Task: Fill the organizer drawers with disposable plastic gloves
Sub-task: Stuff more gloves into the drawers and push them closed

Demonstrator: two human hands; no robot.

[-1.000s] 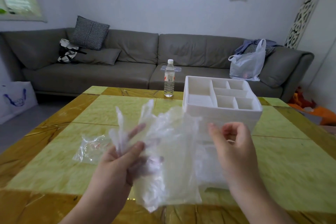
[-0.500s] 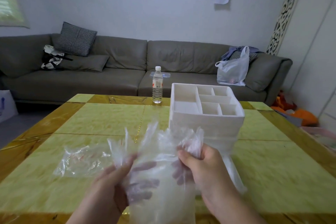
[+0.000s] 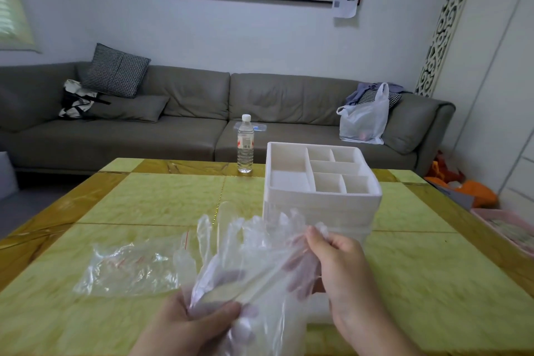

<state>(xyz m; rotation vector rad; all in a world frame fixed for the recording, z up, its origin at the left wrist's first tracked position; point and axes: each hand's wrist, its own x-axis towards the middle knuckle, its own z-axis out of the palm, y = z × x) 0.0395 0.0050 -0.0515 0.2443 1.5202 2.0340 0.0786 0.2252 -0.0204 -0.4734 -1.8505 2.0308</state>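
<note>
Separating gloves [image 3: 245, 251] pinched by the fingers of both the left hand [image 3: 199, 324] and right hand [image 3: 344, 266], before the organizer [image 3: 320, 205] just beyond the fingertips likely needs a drawer opened.

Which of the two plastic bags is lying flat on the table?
The crumpled clear zip bag, beside the left hand; the white carrier bag stands on the sofa.

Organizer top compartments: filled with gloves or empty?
Empty. Every top compartment of the organizer shows bare white floor; the gloves are in both hands, above the table.
</note>
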